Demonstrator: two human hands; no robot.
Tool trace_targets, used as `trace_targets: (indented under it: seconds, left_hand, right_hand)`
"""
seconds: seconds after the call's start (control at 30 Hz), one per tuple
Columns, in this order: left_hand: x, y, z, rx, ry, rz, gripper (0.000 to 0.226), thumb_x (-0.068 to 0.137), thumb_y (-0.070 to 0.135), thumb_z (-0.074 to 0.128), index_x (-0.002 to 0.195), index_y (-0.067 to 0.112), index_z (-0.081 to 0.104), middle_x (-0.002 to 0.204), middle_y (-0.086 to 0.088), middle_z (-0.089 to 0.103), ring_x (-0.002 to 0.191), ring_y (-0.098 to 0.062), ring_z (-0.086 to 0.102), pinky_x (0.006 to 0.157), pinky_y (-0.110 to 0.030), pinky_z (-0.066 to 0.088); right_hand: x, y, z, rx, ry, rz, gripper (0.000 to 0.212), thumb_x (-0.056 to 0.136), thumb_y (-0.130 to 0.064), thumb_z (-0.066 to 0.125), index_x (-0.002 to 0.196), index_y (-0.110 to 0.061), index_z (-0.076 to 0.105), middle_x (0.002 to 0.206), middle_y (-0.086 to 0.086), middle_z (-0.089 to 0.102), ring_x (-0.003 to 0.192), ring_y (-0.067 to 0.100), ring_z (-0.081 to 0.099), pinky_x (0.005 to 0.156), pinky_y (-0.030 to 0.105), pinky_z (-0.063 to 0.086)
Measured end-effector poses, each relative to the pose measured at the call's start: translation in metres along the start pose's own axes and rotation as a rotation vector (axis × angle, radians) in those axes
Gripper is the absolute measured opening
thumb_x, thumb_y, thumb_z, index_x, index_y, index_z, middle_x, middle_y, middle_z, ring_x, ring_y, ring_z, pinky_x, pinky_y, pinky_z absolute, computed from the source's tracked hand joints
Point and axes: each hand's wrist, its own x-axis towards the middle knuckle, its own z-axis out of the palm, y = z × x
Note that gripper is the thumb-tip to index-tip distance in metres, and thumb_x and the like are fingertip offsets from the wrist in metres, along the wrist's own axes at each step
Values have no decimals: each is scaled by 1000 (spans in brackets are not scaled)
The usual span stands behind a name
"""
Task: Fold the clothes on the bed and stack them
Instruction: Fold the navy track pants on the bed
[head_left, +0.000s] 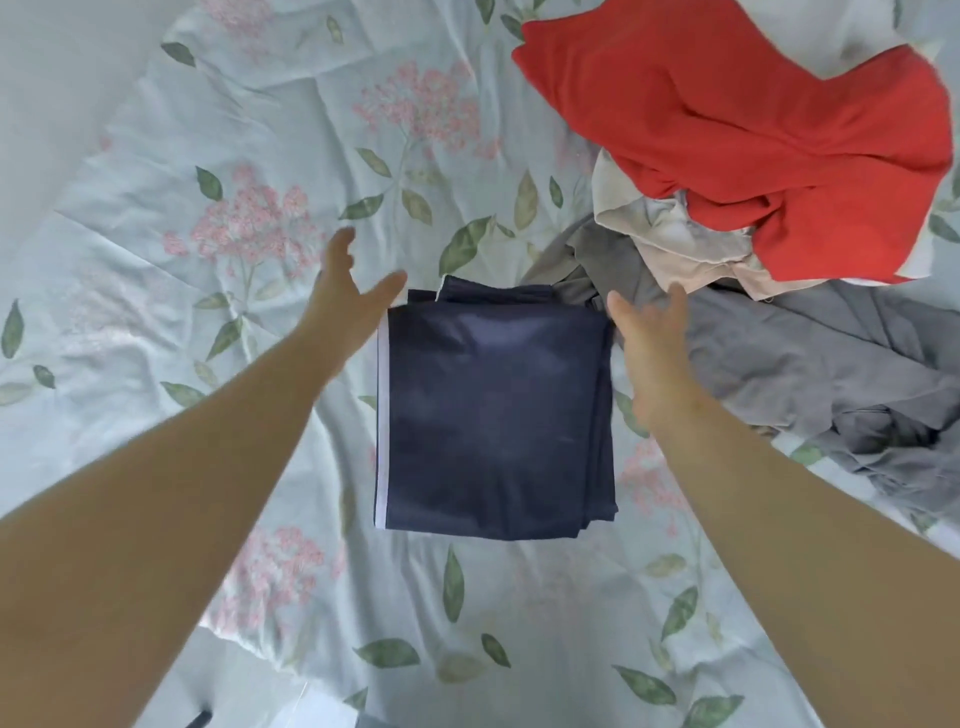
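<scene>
Head: left grip (340, 306), right grip (652, 348) reaching forward, both apart, flanking folded navy garment (493, 415).

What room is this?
Probably a bedroom: a pale green flowered bed sheet, a folded navy garment with a white edge stripe lying on it, and a loose heap of red, cream and grey clothes beside that.

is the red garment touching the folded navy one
Apart. The head view shows cream cloth and grey cloth lying between the red garment and the folded navy garment.
</scene>
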Motion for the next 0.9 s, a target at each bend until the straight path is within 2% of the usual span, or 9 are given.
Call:
trace_targets:
  seconds: [0.1, 0.17, 0.23, 0.3, 0.4, 0.6, 0.73, 0.83, 0.9]
  left_hand:
    - [-15, -38, 25, 27, 36, -75, 91, 85, 38, 66, 152, 20, 6, 157, -1, 15, 144, -16, 18, 114, -31, 19]
    - [-30, -64, 38, -53, 11, -170, 96, 83, 37, 70, 152, 19, 5, 154, -1, 24, 139, -18, 31, 114, -34, 27]
    - [-42, -75, 44, -204, 5, -263, 85, 84, 30, 69, 150, 19, 15, 136, 0, 49, 118, -18, 53, 101, -35, 43]
    - [-46, -71, 44, -328, 46, -312, 61, 86, 22, 69, 139, 16, 39, 113, 3, 64, 98, -17, 63, 88, -34, 52]
    - [-56, -47, 37, -294, 100, -278, 28, 85, 17, 68, 112, 16, 61, 92, 6, 67, 87, -17, 66, 75, -29, 55]
    - [-49, 6, 4, -318, 20, -53, 5, 88, 21, 66, 92, 24, 66, 97, -1, 71, 91, -20, 68, 80, -37, 55]
    - [-9, -11, 27, -173, -5, -155, 26, 90, 35, 60, 106, 15, 58, 92, 1, 64, 93, -22, 64, 75, -29, 50]
    - [-19, -43, 39, -78, -41, -346, 33, 88, 39, 62, 101, 10, 55, 87, -3, 59, 91, -27, 61, 77, -34, 51]
    - [-30, -52, 37, -35, 4, -328, 29, 89, 36, 60, 100, 10, 54, 90, -4, 59, 92, -28, 60, 85, -41, 51]
  right_hand:
    - [-3, 34, 1, -97, 116, 149, 94, 73, -55, 65, 146, -44, 7, 150, -11, 28, 137, 17, 32, 112, 41, 27]
    - [-12, 57, -1, -154, 89, 241, 93, 77, -48, 68, 148, -37, 10, 146, -3, 35, 133, 20, 38, 106, 39, 33]
    - [-18, 70, -1, -205, 71, 257, 74, 84, -29, 68, 145, -18, 28, 131, -1, 49, 119, 21, 51, 94, 33, 42]
    - [-20, 66, 1, -325, 99, 204, 37, 85, -22, 67, 117, -10, 54, 107, 1, 62, 100, 23, 59, 80, 29, 48]
    - [-26, 49, 0, -387, 87, 87, 16, 88, -21, 63, 88, -7, 56, 77, 0, 55, 76, 21, 54, 60, 19, 43]
    - [-22, 5, -10, -43, 79, -71, 5, 85, -18, 65, 82, -18, 62, 88, 3, 64, 82, 20, 62, 71, 33, 49]
    - [4, 13, 5, -185, 0, 6, 10, 89, -15, 62, 97, -17, 58, 94, -1, 64, 81, 12, 62, 66, 19, 51]
    - [1, 45, 4, -391, -113, 237, 41, 83, -26, 69, 118, -13, 52, 109, 0, 62, 95, 20, 60, 83, 31, 51]
    - [-4, 50, 0, -462, -100, 232, 34, 86, -30, 65, 115, -17, 52, 102, -6, 60, 96, 20, 57, 84, 35, 47]
